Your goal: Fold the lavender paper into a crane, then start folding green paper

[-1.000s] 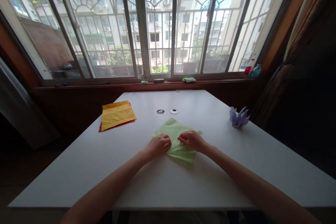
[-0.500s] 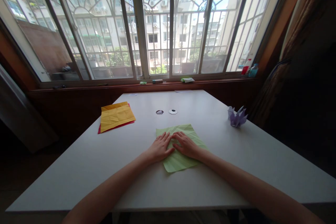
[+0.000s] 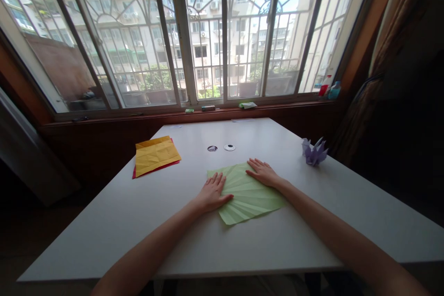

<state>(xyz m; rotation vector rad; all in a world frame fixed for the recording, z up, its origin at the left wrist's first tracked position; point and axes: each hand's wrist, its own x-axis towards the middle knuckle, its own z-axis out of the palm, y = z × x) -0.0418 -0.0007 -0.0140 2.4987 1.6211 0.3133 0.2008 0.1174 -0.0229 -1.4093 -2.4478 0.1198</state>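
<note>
Well to the left of the left fingers [image 3: 218,181], and farther off, a yellow sheet [image 3: 157,156] is laid on the white desk [image 3: 104,231]. It is marked by creases, and beneath it a red sheet [image 3: 134,174] is mostly hidden, shown only along the edges. The left hand [image 3: 210,194] is pressed flat on the left side of a green sheet [image 3: 251,199], its fingers straightened and slightly spread, its thumb held out to the right. Beyond the left fingertips, a round hole [image 3: 212,148] is set in the desk, and just to the right of it a round cap [image 3: 229,147] is seen. The green sheet is spread flat under both sets of fingers and between them, and is crossed by fanned creases; its near edge is left uncovered, closer than the fingers. The right hand [image 3: 265,175] is laid palm down on the sheet's far right part, its fingers extended at the far edge and its thumb parted from them. To the right of the right fingers, well apart, purple folded paper [image 3: 315,153] is stood near the desk's right edge. Farther beyond, a red bottle [image 3: 324,87] and a blue bottle [image 3: 335,90] are placed by the window [image 3: 225,32].
</note>
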